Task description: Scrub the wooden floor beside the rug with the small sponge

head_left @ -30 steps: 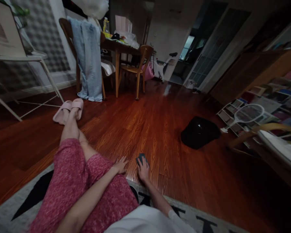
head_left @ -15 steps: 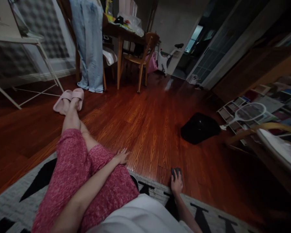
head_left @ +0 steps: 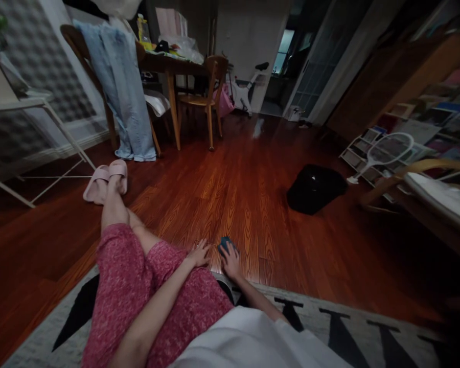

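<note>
My right hand [head_left: 232,261] is pressed on a small dark teal pad [head_left: 226,242] that lies on the wooden floor, fingers spread over it. Whether the pad is a folded cloth or a sponge I cannot make out. Beside it, to the left, my left hand [head_left: 199,254] rests at the edge of my thigh with the fingers apart and nothing in them. A narrow gap separates the two hands. The red-brown floor [head_left: 245,199] spreads out in front of both.
I sit on a grey and black patterned rug [head_left: 345,332], legs stretched left in pink slippers [head_left: 117,173]. A black bin [head_left: 316,188] stands on the right near a white racket [head_left: 389,148]. Chairs, a table and jeans [head_left: 124,92] are at the far left.
My right hand has slid left across the floor with the teal pad, from the right to close beside my left hand. The view has tilted and shifted slightly; my left hand stays at the thigh.
</note>
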The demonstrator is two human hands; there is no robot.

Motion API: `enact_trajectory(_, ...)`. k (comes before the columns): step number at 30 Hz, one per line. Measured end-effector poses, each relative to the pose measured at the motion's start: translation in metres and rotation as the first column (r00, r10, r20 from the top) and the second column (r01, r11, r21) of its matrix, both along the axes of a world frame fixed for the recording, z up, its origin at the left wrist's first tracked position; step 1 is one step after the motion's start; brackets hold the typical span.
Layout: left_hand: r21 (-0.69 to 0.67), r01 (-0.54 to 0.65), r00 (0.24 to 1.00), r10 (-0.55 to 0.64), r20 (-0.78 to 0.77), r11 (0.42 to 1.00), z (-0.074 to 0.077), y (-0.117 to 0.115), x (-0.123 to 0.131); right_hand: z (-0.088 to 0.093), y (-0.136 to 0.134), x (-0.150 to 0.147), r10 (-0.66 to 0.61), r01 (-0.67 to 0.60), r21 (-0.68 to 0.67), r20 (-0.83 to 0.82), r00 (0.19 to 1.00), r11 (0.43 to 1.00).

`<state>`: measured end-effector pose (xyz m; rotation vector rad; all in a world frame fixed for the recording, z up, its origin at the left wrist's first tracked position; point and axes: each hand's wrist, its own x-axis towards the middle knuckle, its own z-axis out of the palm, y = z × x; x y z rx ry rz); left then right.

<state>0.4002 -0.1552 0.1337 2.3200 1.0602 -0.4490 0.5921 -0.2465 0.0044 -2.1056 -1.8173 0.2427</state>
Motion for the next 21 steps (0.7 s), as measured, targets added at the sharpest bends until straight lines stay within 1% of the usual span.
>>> enact_trajectory(2,0.004,-0.007,1.000,0.007,0.005,1.000,-0.001,0.000,0.000,0.007,-0.003,-0.011,0.197,-0.198,-0.019,-0.012,0.980,0.980)
enact_trajectory(4,0.001,-0.009,1.000,0.009,0.012,1.000,-0.002,0.000,-0.001,0.012,-0.015,-0.001,0.306,-0.307,-0.026,-0.015,0.952,0.951)
enact_trajectory(5,-0.002,-0.010,1.000,0.010,0.015,1.000,-0.002,0.000,-0.001,0.014,-0.025,0.011,0.330,-0.330,-0.030,-0.008,0.944,0.943)
enact_trajectory(6,-0.005,-0.011,1.000,0.011,0.018,1.000,-0.003,0.000,-0.001,0.015,-0.037,0.028,0.328,-0.327,-0.033,0.007,0.945,0.944)
enact_trajectory(7,-0.009,-0.012,1.000,0.012,0.022,1.000,-0.003,0.000,-0.002,0.016,-0.051,0.048,0.293,-0.292,-0.034,0.026,0.956,0.956)
enact_trajectory(8,-0.012,-0.014,1.000,0.014,0.025,1.000,-0.004,0.000,-0.002,0.016,-0.066,0.070,0.222,-0.221,-0.032,0.048,0.974,0.975)
enact_trajectory(9,-0.016,-0.015,0.999,0.015,0.028,1.000,-0.004,0.001,-0.002,0.015,-0.083,0.093,0.116,-0.114,-0.026,0.068,0.991,0.993)
enact_trajectory(10,-0.020,-0.015,0.999,0.016,0.032,1.000,-0.005,0.001,-0.002,0.014,-0.099,0.116,-0.015,0.016,-0.019,0.081,0.997,1.000)
enact_trajectory(11,-0.025,-0.015,0.999,0.016,0.035,1.000,-0.005,0.001,-0.001,0.012,-0.115,0.138,-0.154,0.156,-0.013,0.088,0.984,0.988)
enact_trajectory(12,-0.030,-0.014,0.999,0.016,0.037,0.999,-0.005,0.001,-0.001,0.011,-0.129,0.157,-0.291,0.293,-0.007,0.090,0.952,0.956)
enact_trajectory(13,-0.035,-0.013,0.999,0.015,0.040,0.999,-0.005,0.001,-0.002,0.009,-0.140,0.172,-0.413,0.415,-0.003,0.086,0.907,0.910)
enact_trajectory(15,-0.042,-0.011,0.999,0.013,0.044,0.999,-0.004,0.001,-0.002,0.006,-0.150,0.190,-0.599,0.600,0.005,0.065,0.798,0.800)
enact_trajectory(17,-0.044,-0.008,0.999,0.010,0.044,0.999,-0.001,0.001,-0.003,0.004,-0.142,0.188,-0.728,0.727,0.023,0.028,0.686,0.686)
enact_trajectory(19,-0.040,-0.007,0.999,0.009,0.038,0.999,0.004,0.000,-0.004,0.001,-0.120,0.169,-0.814,0.813,0.058,-0.016,0.580,0.579)
enact_trajectory(20,-0.036,-0.006,0.999,0.008,0.032,0.999,0.007,0.000,-0.004,0.000,-0.105,0.155,-0.832,0.831,0.074,-0.032,0.554,0.551)
enact_trajectory(21,-0.032,-0.006,1.000,0.007,0.025,0.999,0.010,-0.001,-0.004,-0.002,-0.089,0.138,-0.829,0.828,0.084,-0.040,0.558,0.554)
